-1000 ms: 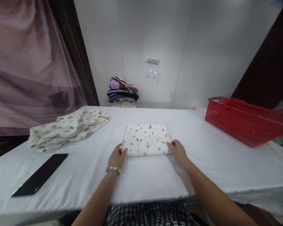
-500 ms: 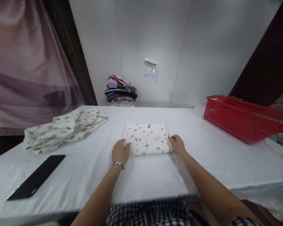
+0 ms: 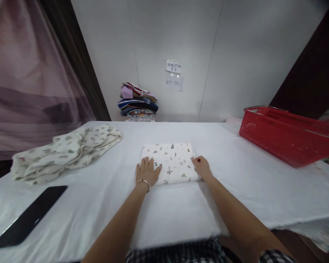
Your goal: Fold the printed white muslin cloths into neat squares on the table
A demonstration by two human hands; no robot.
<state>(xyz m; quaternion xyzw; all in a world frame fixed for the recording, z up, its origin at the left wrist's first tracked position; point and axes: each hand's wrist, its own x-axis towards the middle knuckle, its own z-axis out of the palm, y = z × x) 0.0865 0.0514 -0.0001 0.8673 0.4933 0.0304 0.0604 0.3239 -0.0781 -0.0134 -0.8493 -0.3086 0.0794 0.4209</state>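
A white cloth (image 3: 175, 164) with small printed motifs lies folded into a flat rectangle on the white-covered table in front of me. My left hand (image 3: 148, 171) rests on its left side, fingers spread and flat. At the right edge, my right hand (image 3: 202, 166) has thumb and fingers pinched together on the edge of the same cloth. A crumpled off-white cloth (image 3: 68, 153) with grey-green motifs lies loose to the left, apart from both hands.
A black flat panel (image 3: 30, 215) lies at the front left of the table (image 3: 178, 215). At the back stands a stack of folded clothes (image 3: 138, 102) by the wall. A red basket (image 3: 287, 135) sits at the right. Paper labels (image 3: 173, 75) are taped to the wall.
My left hand has moved from the cloth's left edge onto its top and spread flat. My right hand has moved slightly up along the right edge, still pinching. The view has shifted a little.
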